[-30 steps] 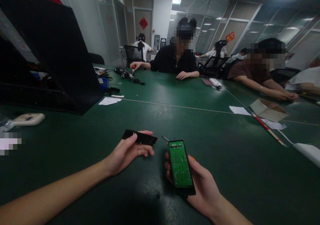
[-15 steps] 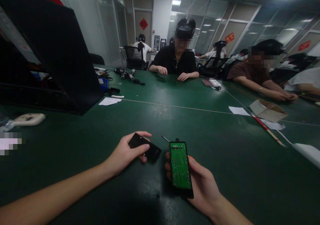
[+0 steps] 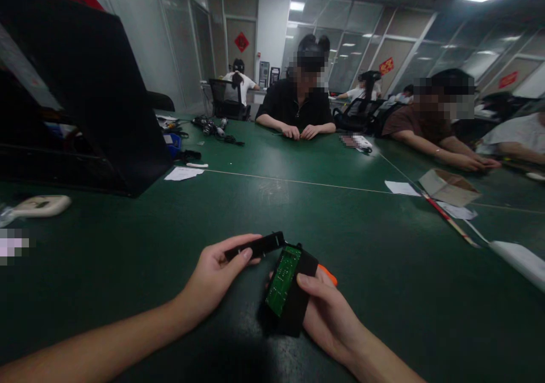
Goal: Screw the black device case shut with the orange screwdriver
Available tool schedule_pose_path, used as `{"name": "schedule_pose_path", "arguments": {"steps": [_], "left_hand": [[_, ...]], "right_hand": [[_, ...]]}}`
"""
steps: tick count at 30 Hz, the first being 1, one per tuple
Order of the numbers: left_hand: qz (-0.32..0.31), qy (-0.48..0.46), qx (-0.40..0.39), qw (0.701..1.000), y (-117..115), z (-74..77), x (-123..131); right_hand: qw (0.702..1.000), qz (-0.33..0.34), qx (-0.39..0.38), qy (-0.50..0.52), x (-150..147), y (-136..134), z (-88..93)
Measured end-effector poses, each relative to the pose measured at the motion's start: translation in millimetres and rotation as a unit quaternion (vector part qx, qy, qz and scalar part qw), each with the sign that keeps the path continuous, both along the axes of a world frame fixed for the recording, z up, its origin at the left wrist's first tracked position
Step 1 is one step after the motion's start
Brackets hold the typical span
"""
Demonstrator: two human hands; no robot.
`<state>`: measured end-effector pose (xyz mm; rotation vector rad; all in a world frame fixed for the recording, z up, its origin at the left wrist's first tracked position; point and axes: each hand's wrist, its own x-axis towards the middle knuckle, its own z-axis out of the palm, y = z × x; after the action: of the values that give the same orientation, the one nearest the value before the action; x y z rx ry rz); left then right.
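Note:
My left hand point(image 3: 215, 278) pinches a flat black cover piece point(image 3: 256, 245) between thumb and fingers, its far end touching the top of the device. My right hand point(image 3: 330, 312) grips a black casing half point(image 3: 293, 306) with a green circuit board point(image 3: 281, 280) inside, tilted so the board faces left. An orange-tipped tool point(image 3: 327, 274) pokes out behind my right hand's fingers. Both hands hover low over the green table point(image 3: 170, 241).
A big black case point(image 3: 89, 93) stands open at the left. A beige device point(image 3: 40, 206) lies near it. White paper point(image 3: 183, 173), cables point(image 3: 215, 129), a cardboard piece point(image 3: 447, 185) and a red stick point(image 3: 447, 218) lie about. Other people sit across and to the right.
My left hand brought the black cover rightwards until it meets the casing. My right hand tilted the casing with the board towards the left.

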<state>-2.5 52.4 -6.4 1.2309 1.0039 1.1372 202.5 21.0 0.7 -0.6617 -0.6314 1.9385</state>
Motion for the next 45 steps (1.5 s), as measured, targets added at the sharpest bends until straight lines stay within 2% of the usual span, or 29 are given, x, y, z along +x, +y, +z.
{"name": "schedule_pose_path", "arguments": {"steps": [3,5,9,16,19,24,27,31,34,37,42,45], "left_hand": [[-0.041,0.014,0.064,0.997,-13.3,3.5,7.3],[-0.066,0.039,0.139,0.987,-18.8,2.3,8.2],[-0.100,0.124,0.294,0.942,-20.5,-3.4,3.2],[-0.167,0.170,0.383,0.892,-20.8,-8.7,0.4],[-0.187,0.187,0.398,0.878,-21.6,-11.1,1.6],[-0.180,0.203,0.409,0.871,-18.5,-14.1,-0.8],[-0.181,0.222,0.431,0.856,-18.7,-14.8,-0.5],[-0.179,0.317,0.440,0.821,-32.7,-14.1,9.1],[-0.172,0.368,0.430,0.806,-43.2,-12.8,16.6],[-0.178,0.362,0.436,0.804,-39.6,-11.0,16.5],[-0.210,0.361,0.432,0.799,-20.2,-7.3,7.4],[-0.187,0.339,0.427,0.817,-16.8,-7.9,5.9]], "right_hand": [[1.000,-0.016,0.001,0.004,-1.1,-0.1,-1.7],[1.000,-0.031,0.003,0.001,-1.5,0.1,-2.2],[0.999,-0.048,0.005,-0.012,-2.2,0.1,-1.6],[0.997,-0.070,0.011,-0.031,-2.0,-0.6,-2.2],[0.996,-0.078,0.008,-0.038,-1.1,-0.6,-3.1],[0.993,-0.094,0.016,-0.066,0.4,-1.7,-3.7],[0.993,-0.092,0.024,-0.075,-0.5,-1.9,-2.6],[0.991,-0.100,0.029,-0.085,-2.4,-0.7,-2.6],[0.991,-0.098,0.032,-0.087,-2.9,0.2,-2.8],[0.992,-0.090,0.039,-0.079,-3.4,0.8,-1.8],[0.994,-0.078,0.042,-0.067,-6.0,-0.1,-0.5],[0.995,-0.061,0.033,-0.066,-7.7,-2.9,-1.2]]}}
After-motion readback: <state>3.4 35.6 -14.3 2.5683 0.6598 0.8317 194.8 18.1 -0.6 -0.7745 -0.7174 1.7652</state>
